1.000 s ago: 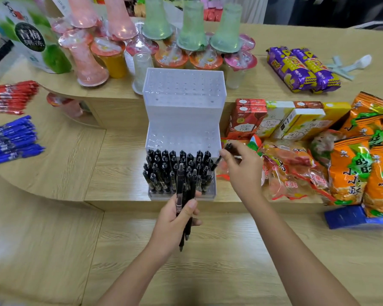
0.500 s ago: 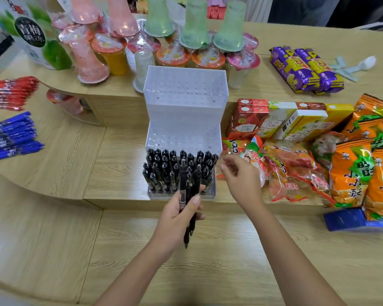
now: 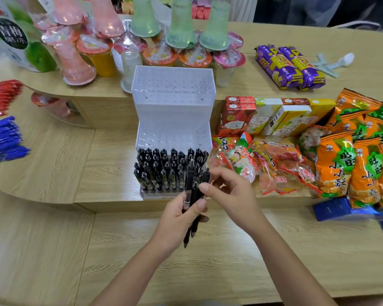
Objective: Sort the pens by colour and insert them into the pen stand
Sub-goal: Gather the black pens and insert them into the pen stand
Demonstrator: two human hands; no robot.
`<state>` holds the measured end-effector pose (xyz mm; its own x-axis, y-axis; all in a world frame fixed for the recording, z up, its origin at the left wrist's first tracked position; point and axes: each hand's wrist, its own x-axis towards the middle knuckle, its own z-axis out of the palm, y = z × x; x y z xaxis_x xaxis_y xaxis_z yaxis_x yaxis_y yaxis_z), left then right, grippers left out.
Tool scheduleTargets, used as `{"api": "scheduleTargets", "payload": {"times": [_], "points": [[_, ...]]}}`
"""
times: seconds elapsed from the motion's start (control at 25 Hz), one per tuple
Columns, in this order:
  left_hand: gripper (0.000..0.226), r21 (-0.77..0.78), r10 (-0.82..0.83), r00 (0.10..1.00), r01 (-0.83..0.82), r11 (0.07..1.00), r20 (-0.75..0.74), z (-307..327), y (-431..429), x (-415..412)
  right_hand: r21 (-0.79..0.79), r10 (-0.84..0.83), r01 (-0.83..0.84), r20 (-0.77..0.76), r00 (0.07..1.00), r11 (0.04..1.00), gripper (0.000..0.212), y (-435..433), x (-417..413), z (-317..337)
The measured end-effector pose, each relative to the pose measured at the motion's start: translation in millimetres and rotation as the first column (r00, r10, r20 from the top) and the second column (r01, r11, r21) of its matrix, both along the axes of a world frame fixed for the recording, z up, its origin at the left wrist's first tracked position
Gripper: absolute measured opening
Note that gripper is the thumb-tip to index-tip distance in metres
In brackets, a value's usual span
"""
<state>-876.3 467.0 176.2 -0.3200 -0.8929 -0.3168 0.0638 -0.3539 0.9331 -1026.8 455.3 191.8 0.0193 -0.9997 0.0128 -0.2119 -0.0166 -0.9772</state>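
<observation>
A white stepped pen stand point(image 3: 173, 100) sits at the middle of the wooden counter. Its lowest tier holds several black pens point(image 3: 161, 171); the two upper tiers show only bare holes. My left hand point(image 3: 177, 219) grips a small bunch of black pens point(image 3: 190, 195), held upright just in front of the stand. My right hand point(image 3: 228, 193) is beside the bunch, its fingertips pinching the upper end of one of those pens. Blue pens point(image 3: 2, 140) and red pens point(image 3: 2, 96) lie in piles at the far left.
Snack bags point(image 3: 352, 160) and juice boxes point(image 3: 268, 115) crowd the counter right of the stand. Jelly cups and pink and green plastic cups point(image 3: 142, 40) stand on the raised shelf behind it. Purple packets point(image 3: 290, 65) lie at the back right. A blue box point(image 3: 332, 208) lies under the bags.
My right hand let go of a black pen at the stand's right edge and came back toward me to the bunch in my left hand, where it now pinches a pen.
</observation>
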Motion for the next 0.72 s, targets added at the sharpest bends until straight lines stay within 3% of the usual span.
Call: {"api": "scheduleTargets", "payload": {"times": [0.16, 0.24, 0.36, 0.48, 0.72], "points": [[0.020, -0.032, 0.048, 0.999, -0.049, 0.998, -0.010, -7, 0, 4, -0.056, -0.086, 0.088, 0.038, 0.996, 0.995, 0.021, -11, -7, 15], [0.021, -0.055, 0.046, 0.998, -0.043, 0.998, 0.044, -11, 0, 9, -0.093, -0.189, 0.195, 0.071, 0.979, 0.976, 0.016, -21, -17, 26], [0.020, -0.060, 0.038, 0.997, -0.033, 0.998, 0.074, -14, 2, 13, -0.169, -0.364, 0.352, -0.046, 0.930, 0.921, 0.006, -39, -24, 24], [0.019, -0.076, 0.028, 0.997, -0.022, 0.997, 0.077, -13, 3, 13, -0.261, -0.382, 0.318, -0.248, 0.890, 0.911, 0.012, -52, -17, 3], [0.024, -0.149, 0.038, 0.992, -0.020, 0.989, 0.121, -8, 0, 14, -0.200, -0.248, 0.174, -0.452, 0.857, 0.964, 0.017, -57, -7, -53]]}}
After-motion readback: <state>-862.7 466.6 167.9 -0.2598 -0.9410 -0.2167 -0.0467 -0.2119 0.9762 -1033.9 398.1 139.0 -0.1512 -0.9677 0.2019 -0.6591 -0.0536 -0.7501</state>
